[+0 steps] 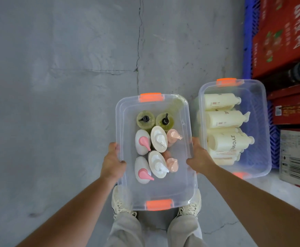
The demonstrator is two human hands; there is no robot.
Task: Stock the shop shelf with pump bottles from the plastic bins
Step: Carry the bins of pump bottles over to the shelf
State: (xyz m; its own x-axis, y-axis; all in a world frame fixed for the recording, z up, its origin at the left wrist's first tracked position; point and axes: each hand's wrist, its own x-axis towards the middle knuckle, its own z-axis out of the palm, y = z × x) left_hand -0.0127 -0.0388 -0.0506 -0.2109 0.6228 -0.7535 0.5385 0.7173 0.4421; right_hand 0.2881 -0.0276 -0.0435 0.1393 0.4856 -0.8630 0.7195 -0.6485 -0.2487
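A clear plastic bin (126,189) with orange latches is held above the floor, over my feet. My left hand (112,162) grips its left rim and my right hand (199,157) grips its right rim. Upright pump bottles stand inside it: two green ones with black pumps (145,119), two white ones with pink pumps (143,142), two cream ones with white pumps (159,139) and two small peach ones (172,137). A second clear bin (259,139) rests on the floor to the right, with several cream pump bottles (224,118) lying on their sides in it.
Grey concrete floor (56,104) with cracks spreads to the left and ahead. Along the right edge stand red cartons (284,32) on a blue plastic crate (249,32), plus a cardboard box with a barcode (295,157). My shoes (120,205) show under the bin.
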